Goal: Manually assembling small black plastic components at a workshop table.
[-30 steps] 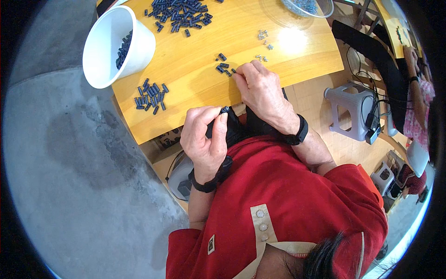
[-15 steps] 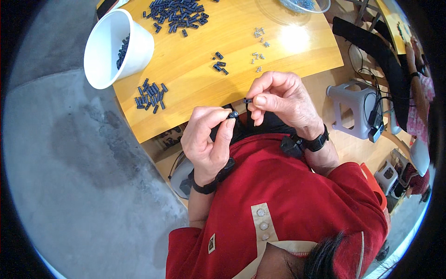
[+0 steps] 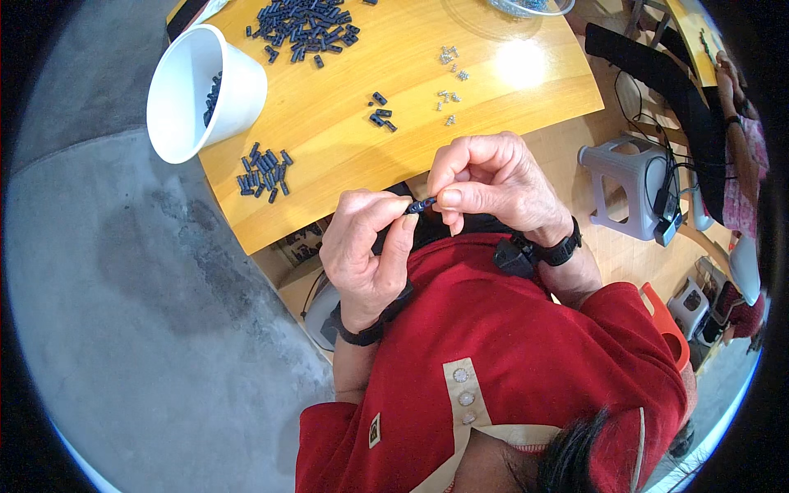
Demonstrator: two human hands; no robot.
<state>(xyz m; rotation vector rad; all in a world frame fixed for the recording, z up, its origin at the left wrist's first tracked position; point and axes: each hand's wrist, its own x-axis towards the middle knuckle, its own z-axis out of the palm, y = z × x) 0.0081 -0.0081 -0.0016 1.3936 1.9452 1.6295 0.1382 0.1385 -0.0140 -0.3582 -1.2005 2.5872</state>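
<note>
Over the table's front edge, my left hand (image 3: 362,251) pinches a small black ribbed cylindrical piece (image 3: 414,208) between thumb and fingertips. A second small black piece (image 3: 429,201) is pinched in my right hand (image 3: 497,185), and its end meets the first one. Fingertips partly cover both, so I cannot tell how deeply they fit together. Just beyond my hands, several loose black block-shaped pieces (image 3: 379,121) lie on the wooden table (image 3: 320,164). To the left is a small pile of slim black cylindrical pieces (image 3: 265,171).
A white tub (image 3: 246,86) with black pieces inside stands at the table's left edge. A large heap of black pieces (image 3: 308,29) lies farther back. Tiny silver metal parts (image 3: 448,55) and a clear bowl (image 3: 534,8) are at right. A plastic stool (image 3: 629,189) stands beside the table.
My two hands have come closer together. The black pieces, apart before, now touch end to end. The view has shifted slightly.
</note>
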